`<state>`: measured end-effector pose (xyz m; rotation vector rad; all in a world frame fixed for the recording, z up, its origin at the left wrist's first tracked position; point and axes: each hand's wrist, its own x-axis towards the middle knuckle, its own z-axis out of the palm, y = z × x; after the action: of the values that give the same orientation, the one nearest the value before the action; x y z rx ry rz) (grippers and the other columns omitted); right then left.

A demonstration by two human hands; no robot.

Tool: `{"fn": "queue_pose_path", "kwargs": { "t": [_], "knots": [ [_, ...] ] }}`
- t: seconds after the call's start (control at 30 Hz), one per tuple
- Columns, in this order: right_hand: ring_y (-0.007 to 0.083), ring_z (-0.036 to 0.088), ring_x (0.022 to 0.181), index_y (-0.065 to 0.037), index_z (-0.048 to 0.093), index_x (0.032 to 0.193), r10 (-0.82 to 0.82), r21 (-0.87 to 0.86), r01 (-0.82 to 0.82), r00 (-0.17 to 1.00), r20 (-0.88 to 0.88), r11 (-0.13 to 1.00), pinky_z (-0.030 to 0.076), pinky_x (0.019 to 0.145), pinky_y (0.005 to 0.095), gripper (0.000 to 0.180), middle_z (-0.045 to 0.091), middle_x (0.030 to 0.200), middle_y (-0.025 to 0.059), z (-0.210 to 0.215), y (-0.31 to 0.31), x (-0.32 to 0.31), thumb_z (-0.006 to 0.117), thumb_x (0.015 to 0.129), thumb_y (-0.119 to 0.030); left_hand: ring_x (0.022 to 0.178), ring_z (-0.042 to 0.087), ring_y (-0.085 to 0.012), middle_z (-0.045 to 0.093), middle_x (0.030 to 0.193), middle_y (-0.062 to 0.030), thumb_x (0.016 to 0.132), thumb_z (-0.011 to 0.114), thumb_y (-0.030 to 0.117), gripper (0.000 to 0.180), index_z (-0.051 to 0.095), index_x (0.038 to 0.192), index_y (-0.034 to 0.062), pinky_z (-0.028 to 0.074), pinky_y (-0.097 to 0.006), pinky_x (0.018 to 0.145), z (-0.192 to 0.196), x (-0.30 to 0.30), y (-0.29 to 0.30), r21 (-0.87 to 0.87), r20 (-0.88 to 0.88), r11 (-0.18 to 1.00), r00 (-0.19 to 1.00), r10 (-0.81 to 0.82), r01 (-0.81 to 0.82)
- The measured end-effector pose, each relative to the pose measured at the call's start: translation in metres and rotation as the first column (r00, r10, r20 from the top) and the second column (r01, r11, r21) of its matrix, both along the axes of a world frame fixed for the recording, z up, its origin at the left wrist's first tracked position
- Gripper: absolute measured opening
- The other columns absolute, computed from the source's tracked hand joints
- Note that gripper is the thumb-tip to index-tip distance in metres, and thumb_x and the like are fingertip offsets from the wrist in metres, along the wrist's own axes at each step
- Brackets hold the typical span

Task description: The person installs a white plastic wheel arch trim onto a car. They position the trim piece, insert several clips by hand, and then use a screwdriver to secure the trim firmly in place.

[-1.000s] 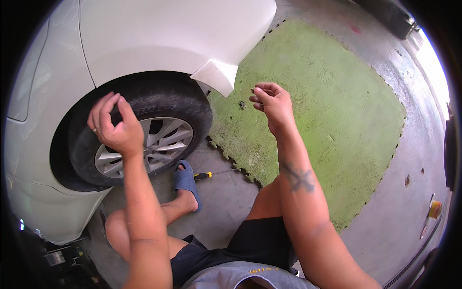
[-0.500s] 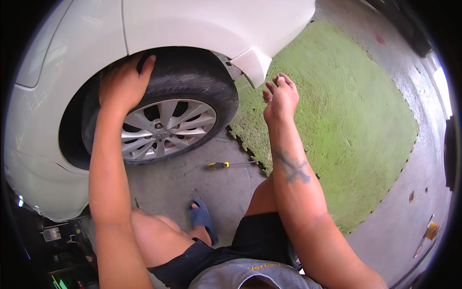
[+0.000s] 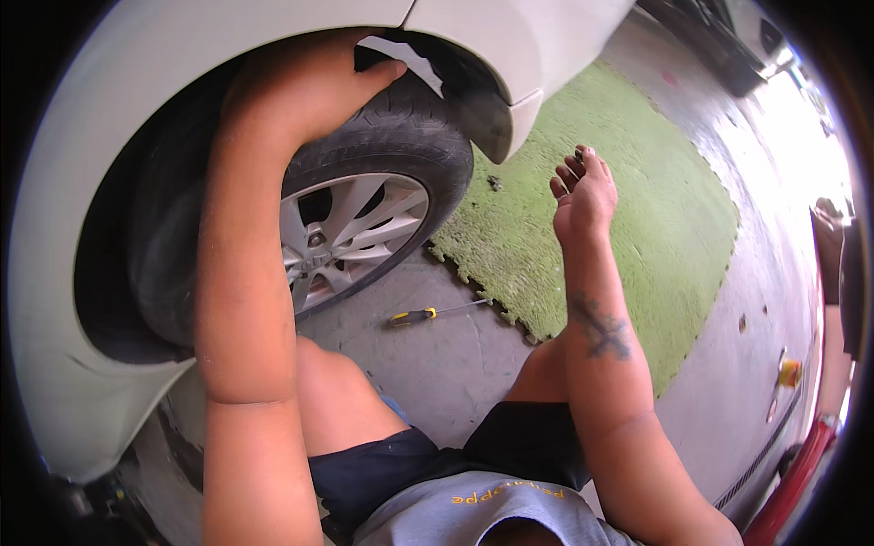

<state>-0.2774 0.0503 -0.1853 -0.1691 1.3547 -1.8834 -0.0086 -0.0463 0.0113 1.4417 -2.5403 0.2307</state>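
Observation:
My left hand (image 3: 314, 86) reaches up into the wheel arch of a white car (image 3: 173, 68), over the black tire (image 3: 401, 136). Its thumb stretches away from the palm; the other fingers disappear behind the fender edge. To the right, my right hand (image 3: 585, 200) is raised above a green mat, palm turned inward. Thumb and fingertips pinch a small dark piece (image 3: 580, 156), too small to identify. Between the hands are the silver alloy rim (image 3: 350, 227) and the white bumper corner (image 3: 522, 118), its dark inner side showing.
A yellow-and-black screwdriver (image 3: 416, 317) lies on the concrete, its tip by the green foam mat (image 3: 655, 237). A small dark object (image 3: 494, 183) rests on that mat. At the right are a red bar-like object (image 3: 801, 473) and a yellow-orange item (image 3: 789, 372) on the floor.
My left hand has moved deeper into the wheel arch, its fingers now hidden. The right hand has shifted rightward, still pinching. The view has come nearer the wheel.

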Motion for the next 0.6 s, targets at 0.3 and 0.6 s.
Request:
{"fn": "queue_pose_path", "kwargs": {
  "t": [0.3,0.6],
  "knots": [
    [0.0189,0.067,0.096,0.000,0.062,0.133,-0.160,-0.151,0.108,0.905,-0.394,0.983,0.052,0.083,0.0341,0.037,0.070,0.114,0.0116,0.118,0.124,-0.007,0.069,0.098,-0.008,0.127,0.061,-0.0373,0.065,0.137,-0.0214,0.092,0.071,0.048,0.062,0.063,0.139,0.0079,0.045,-0.041,0.110,-0.001,0.005,0.016,0.144,-0.135,0.964,0.970,-0.204,0.223],
    [0.0092,0.059,0.078,-0.006,0.072,0.122,0.644,0.695,-0.057,0.437,-0.628,0.717,0.051,0.073,0.0267,0.023,0.068,0.087,0.0006,0.092,0.236,-0.080,0.067,0.100,-0.014,0.129,0.061,-0.0320,0.065,0.137,-0.0211,0.094,0.073,0.041,0.058,0.065,0.136,0.0026,0.042,-0.036,0.112,-0.006,0.006,0.021,0.148,-0.339,0.926,0.897,-0.282,0.347]
  ]
}}
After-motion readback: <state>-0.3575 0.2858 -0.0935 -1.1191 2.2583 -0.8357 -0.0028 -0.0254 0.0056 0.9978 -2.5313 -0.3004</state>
